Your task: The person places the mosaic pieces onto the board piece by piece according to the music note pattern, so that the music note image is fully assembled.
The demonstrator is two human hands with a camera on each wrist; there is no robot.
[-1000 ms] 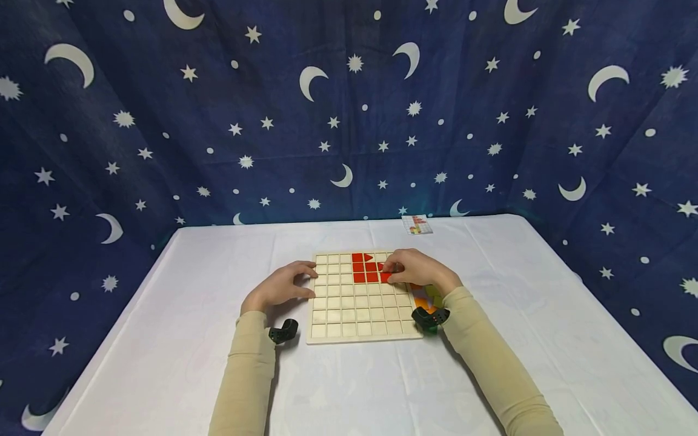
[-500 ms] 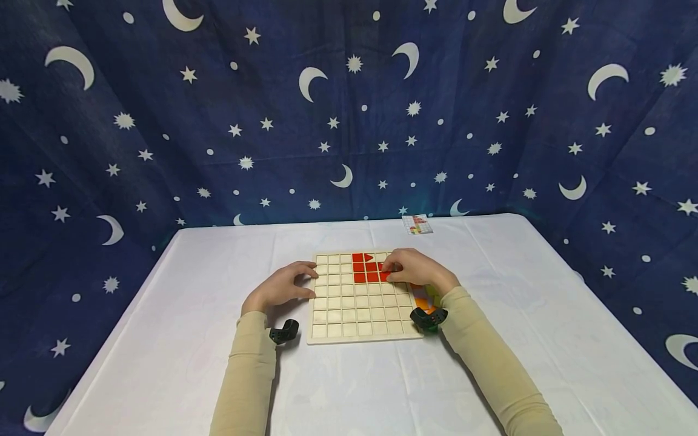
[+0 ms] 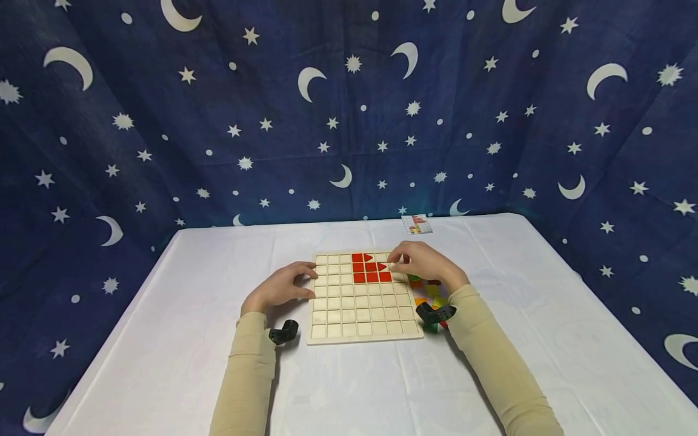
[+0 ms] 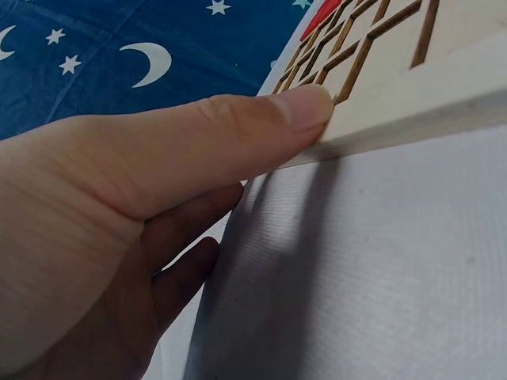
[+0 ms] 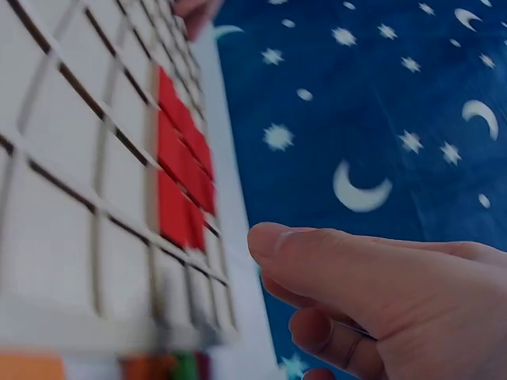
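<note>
A pale wooden grid board (image 3: 349, 315) lies on the white table. Toward its far right part sit red square tiles (image 3: 372, 277) in three rows, the nearest row holding three of them. Two red triangular tiles (image 3: 382, 267) point right at the ends of the farther rows. My left hand (image 3: 280, 283) rests spread along the board's left edge; the left wrist view shows the thumb (image 4: 305, 109) touching the rim. Above the board's far right corner hovers my right hand (image 3: 428, 263), its fingers loosely bent with nothing between them, apart from the tiles in the right wrist view.
Loose orange, yellow, green and red tiles (image 3: 432, 290) lie right of the board, partly under the right forearm. A small printed card (image 3: 417, 224) with a coloured grid pattern lies near the table's far edge. Behind hangs a blue cloth (image 3: 305, 151) with moons and stars.
My right hand has let go of the red tile in the nearest red row and lifted slightly away to the right, uncovering the right-hand red tiles. My left hand stays in place.
</note>
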